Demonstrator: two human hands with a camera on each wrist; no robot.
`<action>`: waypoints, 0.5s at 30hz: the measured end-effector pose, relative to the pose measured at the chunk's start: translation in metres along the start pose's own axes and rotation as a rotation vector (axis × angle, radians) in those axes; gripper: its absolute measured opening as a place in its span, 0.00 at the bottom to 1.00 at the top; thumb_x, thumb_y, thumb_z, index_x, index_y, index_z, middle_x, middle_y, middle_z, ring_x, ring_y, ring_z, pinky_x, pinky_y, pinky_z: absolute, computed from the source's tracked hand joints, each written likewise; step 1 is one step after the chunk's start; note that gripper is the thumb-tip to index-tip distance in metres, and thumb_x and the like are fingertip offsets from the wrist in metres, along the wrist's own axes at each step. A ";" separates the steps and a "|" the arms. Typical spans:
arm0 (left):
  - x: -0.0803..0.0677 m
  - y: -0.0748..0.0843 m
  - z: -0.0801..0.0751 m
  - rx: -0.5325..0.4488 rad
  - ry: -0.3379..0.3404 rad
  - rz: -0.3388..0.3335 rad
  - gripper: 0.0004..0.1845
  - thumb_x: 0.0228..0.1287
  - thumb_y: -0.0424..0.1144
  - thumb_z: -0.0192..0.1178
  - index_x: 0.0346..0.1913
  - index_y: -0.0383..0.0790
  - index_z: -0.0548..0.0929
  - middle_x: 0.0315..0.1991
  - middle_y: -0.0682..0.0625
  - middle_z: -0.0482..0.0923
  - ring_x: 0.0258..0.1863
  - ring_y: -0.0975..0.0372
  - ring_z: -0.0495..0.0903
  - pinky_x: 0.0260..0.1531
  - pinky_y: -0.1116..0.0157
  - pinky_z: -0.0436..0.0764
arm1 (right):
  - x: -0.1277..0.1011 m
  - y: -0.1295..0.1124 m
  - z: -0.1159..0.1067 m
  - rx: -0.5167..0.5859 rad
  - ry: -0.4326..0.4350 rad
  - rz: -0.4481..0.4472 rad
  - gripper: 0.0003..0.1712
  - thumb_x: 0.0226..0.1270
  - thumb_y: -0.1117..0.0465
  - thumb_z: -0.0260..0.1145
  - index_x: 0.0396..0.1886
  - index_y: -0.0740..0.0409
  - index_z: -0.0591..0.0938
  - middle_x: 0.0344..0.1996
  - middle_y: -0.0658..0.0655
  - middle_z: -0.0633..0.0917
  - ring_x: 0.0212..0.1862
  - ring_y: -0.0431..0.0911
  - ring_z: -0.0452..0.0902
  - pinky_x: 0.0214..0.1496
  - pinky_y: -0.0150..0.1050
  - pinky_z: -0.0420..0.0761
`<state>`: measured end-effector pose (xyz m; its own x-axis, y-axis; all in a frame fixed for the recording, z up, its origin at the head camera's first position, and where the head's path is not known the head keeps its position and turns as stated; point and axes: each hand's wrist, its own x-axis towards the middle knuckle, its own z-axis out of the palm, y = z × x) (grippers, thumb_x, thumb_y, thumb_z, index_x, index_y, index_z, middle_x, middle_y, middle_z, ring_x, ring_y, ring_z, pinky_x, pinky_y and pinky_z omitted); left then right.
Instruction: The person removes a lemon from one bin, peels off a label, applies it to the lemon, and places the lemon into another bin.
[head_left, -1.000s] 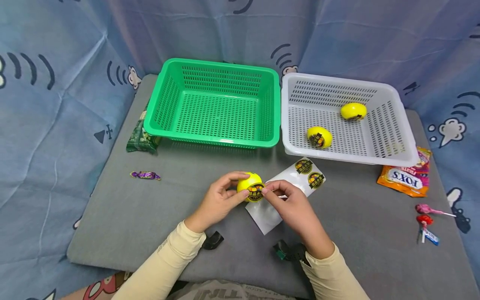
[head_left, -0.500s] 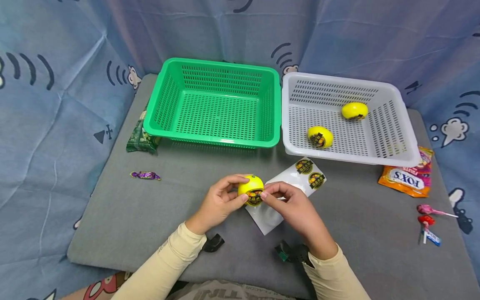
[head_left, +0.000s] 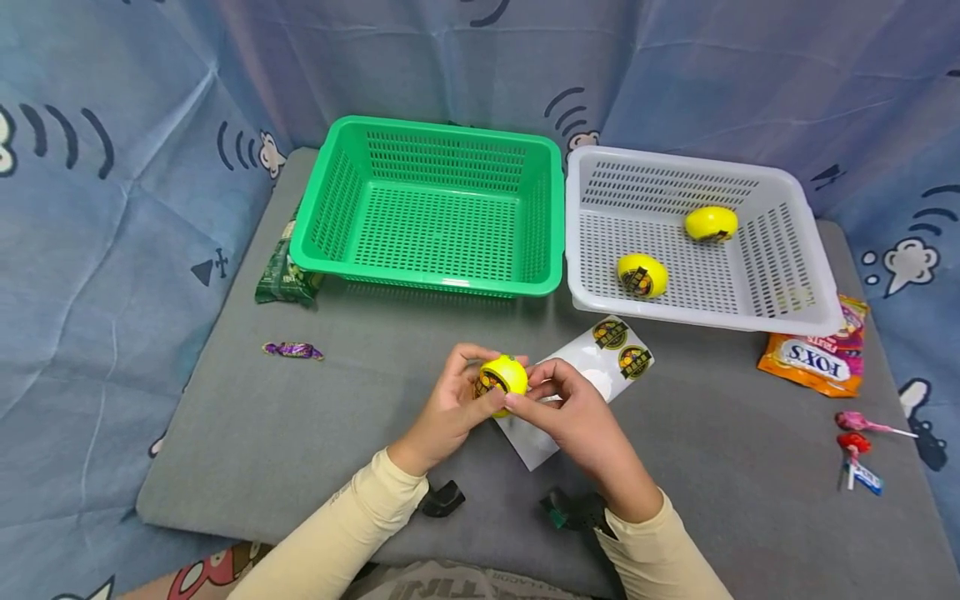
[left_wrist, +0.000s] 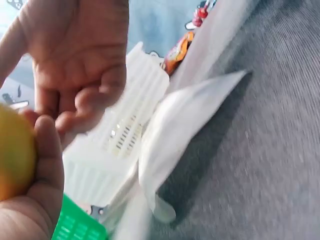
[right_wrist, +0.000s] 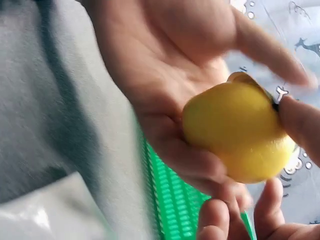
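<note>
A yellow lemon [head_left: 513, 375] with a round black label on its left side sits in my left hand [head_left: 450, 404], thumb in front and fingers behind. My right hand [head_left: 573, 408] meets the lemon's right side with its thumb and fingertips. In the right wrist view the lemon [right_wrist: 235, 130] rests against the left palm, a thumb at the label's raised edge and fingertips at the underside. The left wrist view shows only part of the lemon [left_wrist: 15, 155]. Under the hands lies a white sticker sheet [head_left: 588, 354], two round black stickers at its far end.
Behind stand a green basket [head_left: 427, 283] and a white basket [head_left: 697, 317] with two labelled lemons [head_left: 642, 276]. A green packet [head_left: 285, 275] and a purple wrapped candy [head_left: 292, 351] lie left; an orange candy bag [head_left: 810, 358] and lollipops [head_left: 851, 421] lie right.
The lemon has turned, so its label now faces left instead of forward. My left hand has shifted slightly right and the right fingers have come closer around the lemon. The baskets stay put.
</note>
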<state>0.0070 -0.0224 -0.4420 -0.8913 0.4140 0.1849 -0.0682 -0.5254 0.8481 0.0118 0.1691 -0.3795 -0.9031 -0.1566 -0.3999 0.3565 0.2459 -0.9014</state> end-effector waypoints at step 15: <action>0.004 0.005 0.004 -0.088 0.081 -0.097 0.26 0.71 0.54 0.66 0.69 0.55 0.82 0.72 0.36 0.74 0.64 0.60 0.78 0.56 0.65 0.80 | -0.001 0.003 0.005 -0.001 0.080 -0.040 0.23 0.67 0.61 0.78 0.58 0.61 0.82 0.41 0.59 0.84 0.40 0.51 0.81 0.37 0.36 0.78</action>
<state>0.0050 -0.0204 -0.4349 -0.9115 0.4068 0.0604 -0.1918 -0.5503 0.8126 0.0153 0.1655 -0.3826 -0.9329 -0.0893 -0.3490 0.3195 0.2421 -0.9161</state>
